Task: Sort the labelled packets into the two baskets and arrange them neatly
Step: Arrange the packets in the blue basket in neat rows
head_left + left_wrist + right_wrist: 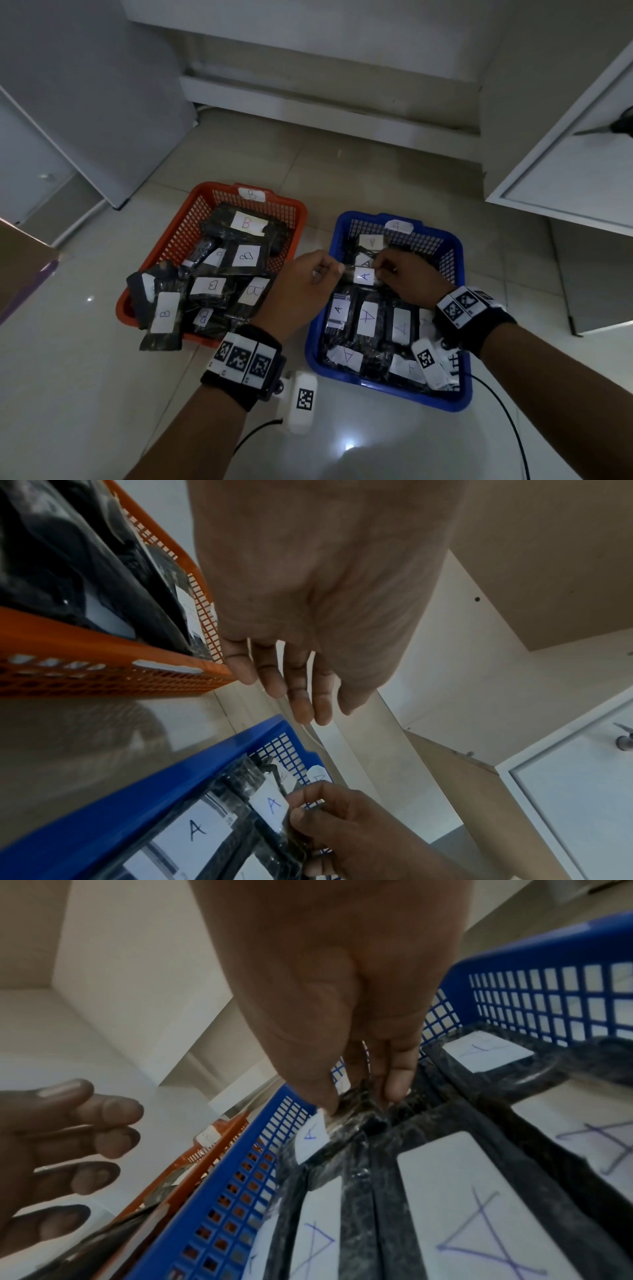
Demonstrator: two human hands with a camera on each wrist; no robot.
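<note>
Your right hand [407,277] pinches an A packet [364,275] over the blue basket [459,246], low above the laid rows, likely so it drops into line label-up. Your left hand [305,284] hangs just beside it, fingers loosely bent, holding nothing, probably ready to steady it. B packets [245,255] lie heaped in the orange basket [178,233]; one overhangs the rim. Glossy tiled floor [85,394], white cabinets [565,178] around, dim light.

A-packets [367,318] fill blue basket [390,387] — flat.

From head height we look steeply down on both baskets; our wrist views sit close, sharing the blue basket [462,260] [137,799] [514,953].
</note>
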